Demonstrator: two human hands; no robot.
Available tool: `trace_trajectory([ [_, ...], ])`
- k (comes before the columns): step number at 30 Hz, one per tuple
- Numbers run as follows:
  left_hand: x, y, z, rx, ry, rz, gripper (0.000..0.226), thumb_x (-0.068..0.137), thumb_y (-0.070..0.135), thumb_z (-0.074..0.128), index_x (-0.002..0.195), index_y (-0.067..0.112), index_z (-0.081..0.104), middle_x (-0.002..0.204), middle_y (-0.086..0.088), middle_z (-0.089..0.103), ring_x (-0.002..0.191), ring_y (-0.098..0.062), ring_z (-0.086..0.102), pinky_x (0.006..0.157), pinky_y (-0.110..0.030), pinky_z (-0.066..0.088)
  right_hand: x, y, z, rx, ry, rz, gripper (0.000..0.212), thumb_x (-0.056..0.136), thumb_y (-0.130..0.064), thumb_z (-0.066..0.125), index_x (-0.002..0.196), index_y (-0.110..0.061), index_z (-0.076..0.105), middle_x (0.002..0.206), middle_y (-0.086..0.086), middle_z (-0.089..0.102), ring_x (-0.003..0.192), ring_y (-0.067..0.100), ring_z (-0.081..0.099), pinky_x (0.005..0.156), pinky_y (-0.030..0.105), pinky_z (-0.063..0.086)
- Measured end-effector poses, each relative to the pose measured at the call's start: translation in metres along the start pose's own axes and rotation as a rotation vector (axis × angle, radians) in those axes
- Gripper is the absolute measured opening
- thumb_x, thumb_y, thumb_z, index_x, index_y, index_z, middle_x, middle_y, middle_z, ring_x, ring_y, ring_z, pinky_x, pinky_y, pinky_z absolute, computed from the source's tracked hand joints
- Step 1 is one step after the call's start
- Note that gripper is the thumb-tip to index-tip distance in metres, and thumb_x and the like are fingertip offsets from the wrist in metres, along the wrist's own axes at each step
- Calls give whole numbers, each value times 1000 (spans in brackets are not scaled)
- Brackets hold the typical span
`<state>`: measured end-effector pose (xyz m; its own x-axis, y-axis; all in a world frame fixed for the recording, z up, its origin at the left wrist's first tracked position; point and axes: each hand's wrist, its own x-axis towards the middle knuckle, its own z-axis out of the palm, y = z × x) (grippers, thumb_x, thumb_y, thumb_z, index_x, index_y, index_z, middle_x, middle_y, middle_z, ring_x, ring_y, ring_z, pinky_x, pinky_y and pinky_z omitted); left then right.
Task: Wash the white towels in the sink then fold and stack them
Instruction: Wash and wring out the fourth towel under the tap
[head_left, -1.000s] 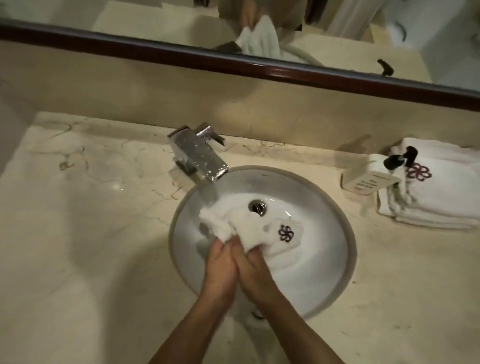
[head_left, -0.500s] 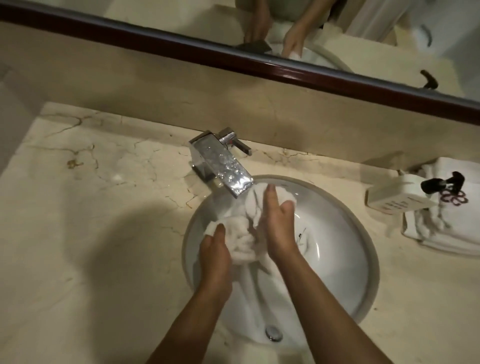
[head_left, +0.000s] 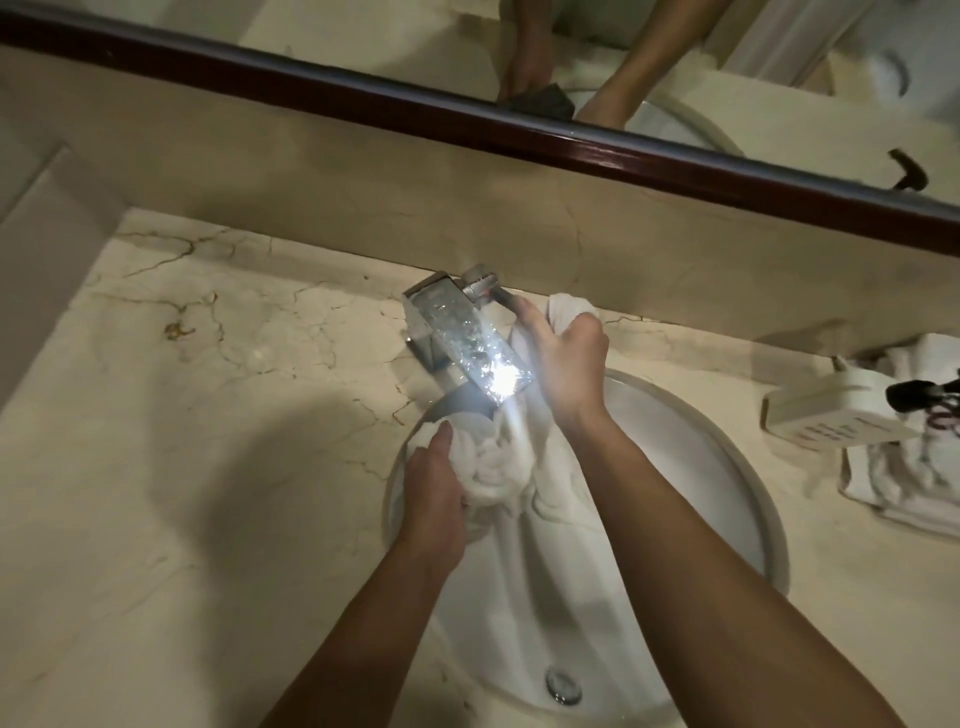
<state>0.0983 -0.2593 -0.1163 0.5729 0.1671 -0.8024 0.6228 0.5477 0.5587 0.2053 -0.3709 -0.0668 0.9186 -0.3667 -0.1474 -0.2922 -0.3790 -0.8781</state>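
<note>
The marble counter (head_left: 171, 415) is taking up the whole left side w/ brown veins running through it and my shadow falling across it. Moving right, my left hand (head_left: 434, 501) is gripping a bunched wad of the white towel (head_left: 493, 467) at the sink's left rim, thumb lying on top, fingers curling under the cloth. The towel is hanging partly in the sink (head_left: 691, 467), partly lifted: the wadded part is sitting right below the tap spout, and a stretch is running up toward my other hand. The chrome faucet (head_left: 467, 338) is angling over the basin's back-left edge, its tip glaring bright; can't tell if water is running. My right hand (head_left: 563, 358) is holding the towel's upper end just beside the faucet, fingers curling round the cloth, w/ the index finger reaching to the faucet lever (head_left: 488, 288) and looking to be touching it. The drain (head_left: 562, 686) is showing at the basin's near side, between my forearms. Further right, a white soap bottle (head_left: 826, 415) w/ a dark pump is lying on the counter, touching a stack of folded white towels (head_left: 914, 467) at the far right edge. Above, the mirror (head_left: 623, 47) w/ a dark frame is reflecting my arms.
</note>
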Motion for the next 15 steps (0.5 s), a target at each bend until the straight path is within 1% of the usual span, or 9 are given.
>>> trace_trajectory([
  [3, -4, 8, 7, 15, 9, 22, 67, 75, 57, 63, 123, 11, 61, 121, -13, 67, 113, -36, 65, 97, -56, 53, 11, 2, 2, -13, 11, 14, 61, 86, -47, 75, 56, -18, 31, 54, -5, 30, 52, 14, 24, 49, 32, 22],
  [5, -3, 8, 9, -81, -32, -57, 64, 78, 49, 69, 130, 13, 60, 124, -12, 66, 109, -34, 68, 81, -48, 59, 20, 6, 4, 10, -7, 22, 57, 87, -48, 73, 58, -16, 37, 56, -3, 34, 53, 16, 27, 50, 33, 23],
  [7, -1, 8, 8, -139, -84, -89, 50, 88, 39, 66, 130, 12, 61, 124, -15, 67, 99, -29, 71, 66, -38, 59, 27, 9, 6, 17, -16, 42, 52, 88, -48, 72, 59, -15, 43, 56, -4, 38, 52, 15, 29, 49, 30, 24],
  [9, -1, 10, 5, -154, -196, -133, 43, 96, 38, 52, 119, 7, 69, 119, -18, 69, 92, -27, 71, 68, -35, 60, 28, 4, 5, 32, -35, 53, 44, 89, -48, 71, 68, -13, 53, 58, -5, 42, 51, 12, 33, 50, 27, 26],
  [10, -3, 11, 3, -166, -263, -158, 46, 97, 41, 46, 105, 6, 75, 108, -19, 71, 88, -26, 71, 73, -35, 60, 22, 4, 5, 101, -44, 88, 42, 90, -48, 70, 75, -12, 54, 63, -3, 46, 52, 11, 37, 52, 26, 30],
  [11, -5, 12, 3, -182, -306, -161, 49, 95, 44, 46, 89, 7, 79, 97, -18, 72, 82, -25, 72, 75, -34, 58, 16, 5, 3, 211, -38, 160, 43, 91, -51, 67, 85, -11, 55, 71, 0, 52, 59, 12, 46, 57, 26, 35],
  [13, -7, 10, 4, -220, -363, -146, 37, 77, 44, 70, 76, 8, 79, 84, -16, 72, 75, -25, 72, 71, -34, 58, -3, 14, -5, 476, -13, 460, 61, 93, -62, 56, 115, -4, 56, 103, 10, 63, 92, 23, 64, 69, 29, 46],
  [14, -10, 10, 6, -211, -374, -140, 37, 72, 44, 73, 76, 7, 79, 83, -15, 73, 74, -24, 72, 70, -32, 58, -11, 23, -12, 648, -53, 607, 64, 96, -62, 50, 124, -5, 55, 112, 13, 63, 102, 28, 65, 72, 30, 50],
  [15, -12, 8, 9, -205, -370, -162, 41, 80, 44, 65, 76, 6, 78, 80, -14, 73, 71, -22, 72, 67, -29, 58, -22, 34, -20, 812, -113, 714, 58, 100, -59, 44, 120, -6, 57, 106, 14, 63, 97, 28, 66, 72, 31, 51],
])
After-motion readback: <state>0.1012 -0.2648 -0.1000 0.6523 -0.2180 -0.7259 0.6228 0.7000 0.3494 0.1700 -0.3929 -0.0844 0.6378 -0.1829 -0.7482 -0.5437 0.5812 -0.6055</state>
